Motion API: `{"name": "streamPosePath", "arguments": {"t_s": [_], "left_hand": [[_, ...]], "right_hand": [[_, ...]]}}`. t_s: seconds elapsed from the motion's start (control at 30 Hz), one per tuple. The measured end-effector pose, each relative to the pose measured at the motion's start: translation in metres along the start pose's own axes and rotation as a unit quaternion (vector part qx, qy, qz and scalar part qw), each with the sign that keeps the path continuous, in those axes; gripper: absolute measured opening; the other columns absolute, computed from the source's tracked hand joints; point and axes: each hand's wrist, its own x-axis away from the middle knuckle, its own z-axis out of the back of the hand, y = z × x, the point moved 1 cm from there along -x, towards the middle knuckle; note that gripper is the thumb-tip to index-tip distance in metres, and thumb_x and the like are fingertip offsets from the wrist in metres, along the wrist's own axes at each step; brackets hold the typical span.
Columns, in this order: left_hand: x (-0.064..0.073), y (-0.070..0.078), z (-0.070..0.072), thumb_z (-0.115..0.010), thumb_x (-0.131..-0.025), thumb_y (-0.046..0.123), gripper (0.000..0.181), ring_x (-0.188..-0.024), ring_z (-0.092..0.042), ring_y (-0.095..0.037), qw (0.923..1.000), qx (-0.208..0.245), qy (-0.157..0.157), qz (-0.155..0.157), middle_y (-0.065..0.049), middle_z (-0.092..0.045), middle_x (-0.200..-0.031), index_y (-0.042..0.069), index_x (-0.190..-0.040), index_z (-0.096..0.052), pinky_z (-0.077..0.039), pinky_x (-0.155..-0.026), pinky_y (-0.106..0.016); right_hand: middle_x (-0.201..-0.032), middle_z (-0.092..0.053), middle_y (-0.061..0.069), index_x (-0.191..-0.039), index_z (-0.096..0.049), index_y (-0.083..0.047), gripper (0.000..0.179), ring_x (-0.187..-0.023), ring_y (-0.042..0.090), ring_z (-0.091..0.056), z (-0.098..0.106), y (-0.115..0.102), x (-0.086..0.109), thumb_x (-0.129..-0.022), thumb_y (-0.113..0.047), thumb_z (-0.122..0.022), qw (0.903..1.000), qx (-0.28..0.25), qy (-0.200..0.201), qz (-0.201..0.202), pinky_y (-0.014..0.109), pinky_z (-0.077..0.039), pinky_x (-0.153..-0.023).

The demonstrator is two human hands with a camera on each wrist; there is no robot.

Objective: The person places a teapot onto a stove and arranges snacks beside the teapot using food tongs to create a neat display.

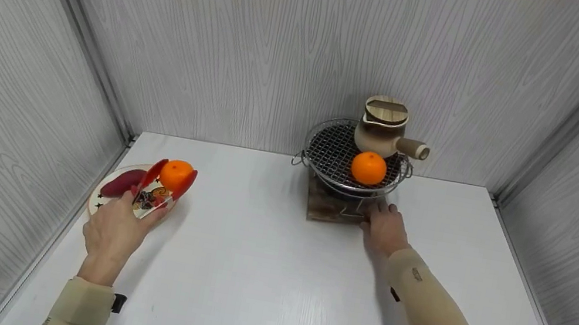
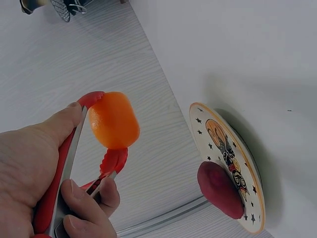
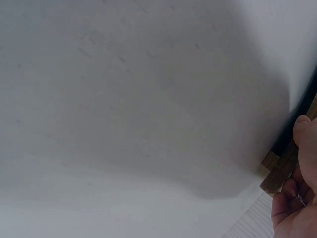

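Note:
My left hand (image 1: 114, 227) holds a pair of red-and-metal tongs (image 2: 58, 173), thumb on one arm and fingers curled on the other. Between the red tips sits an orange (image 2: 115, 121), raised above the table beside a plate (image 2: 198, 116) with a printed design. A dark red sweet potato (image 2: 218, 188) lies on that plate. At the back, my right hand (image 1: 387, 230) grips the right front corner of a wooden base (image 1: 322, 209), its thumb on top in the right wrist view. Above this base stands a round wire grill (image 1: 330, 149).
Another orange (image 1: 369, 168) rests on the grill, in front of a brown side-handled pot (image 1: 374, 139) with a wooden lid. Grey wood-grain panels (image 1: 228, 38) enclose the white table (image 1: 259, 264) at the back and both sides.

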Motion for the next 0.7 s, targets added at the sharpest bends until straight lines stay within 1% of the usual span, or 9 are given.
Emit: {"name": "streamPosePath", "arguments": {"t_s": [0.07, 0.2, 0.33, 0.5, 0.63, 0.7], "left_hand": [[0.0, 0.002, 0.0, -0.089, -0.093, 0.057, 0.076, -0.062, -0.059, -0.035, 1.0, -0.001, -0.001, 0.0, -0.026, -0.071, -0.087, -0.007, -0.129, -0.069, -0.043, -0.051, -0.041], [0.0, 0.005, 0.0, -0.087, -0.093, 0.059, 0.076, -0.062, -0.057, -0.033, 1.0, -0.004, -0.008, 0.0, -0.023, -0.068, -0.083, -0.005, -0.131, -0.069, -0.039, -0.051, -0.037], [-0.001, 0.008, -0.002, -0.086, -0.094, 0.057, 0.076, -0.066, -0.06, -0.034, 0.9999, 0.002, -0.013, -0.004, -0.025, -0.071, -0.088, -0.005, -0.135, -0.068, -0.041, -0.053, -0.036], [-0.002, 0.014, -0.005, -0.087, -0.094, 0.057, 0.079, -0.072, -0.066, -0.037, 0.9998, 0.011, -0.008, -0.015, -0.027, -0.075, -0.096, -0.006, -0.139, -0.068, -0.045, -0.056, -0.038], [-0.005, 0.021, -0.007, -0.088, -0.093, 0.056, 0.074, -0.07, -0.066, -0.036, 0.9996, 0.018, -0.004, -0.021, -0.025, -0.075, -0.092, -0.003, -0.134, -0.068, -0.043, -0.055, -0.037], [-0.006, 0.024, -0.008, -0.089, -0.093, 0.055, 0.069, -0.068, -0.064, -0.034, 0.9995, 0.022, -0.005, -0.02, -0.022, -0.073, -0.089, -0.001, -0.126, -0.069, -0.04, -0.054, -0.036]], "right_hand": [[-0.136, -0.067, 0.025, -0.138, -0.063, 0.004, 0.043, -0.118, 0.044, -0.06, -0.001, 0.001, -0.001, -0.108, -0.025, -0.075, 1.0, 0.001, 0.0, 0.001, 0.061, -0.053, -0.104], [-0.137, -0.066, 0.024, -0.139, -0.062, 0.003, 0.044, -0.119, 0.043, -0.059, -0.001, 0.002, -0.002, -0.109, -0.025, -0.075, 1.0, 0.005, -0.008, -0.003, 0.06, -0.053, -0.105], [-0.14, -0.066, 0.025, -0.141, -0.061, 0.004, 0.046, -0.12, 0.044, -0.059, -0.002, 0.003, -0.003, -0.109, -0.025, -0.075, 1.0, 0.005, -0.004, -0.003, 0.061, -0.053, -0.106], [-0.146, -0.065, 0.024, -0.147, -0.059, 0.002, 0.049, -0.122, 0.043, -0.059, -0.002, 0.002, -0.003, -0.109, -0.026, -0.074, 1.0, 0.0, -0.005, -0.004, 0.061, -0.053, -0.109], [-0.145, -0.064, 0.022, -0.146, -0.059, 0.0, 0.047, -0.122, 0.042, -0.059, -0.001, 0.001, -0.003, -0.11, -0.027, -0.074, 0.9999, 0.0, -0.012, -0.009, 0.06, -0.053, -0.11], [-0.143, -0.065, 0.021, -0.145, -0.06, 0.0, 0.045, -0.121, 0.042, -0.058, 0.0, 0.001, -0.003, -0.11, -0.026, -0.073, 0.9999, -0.001, -0.011, -0.009, 0.06, -0.053, -0.11]]}}
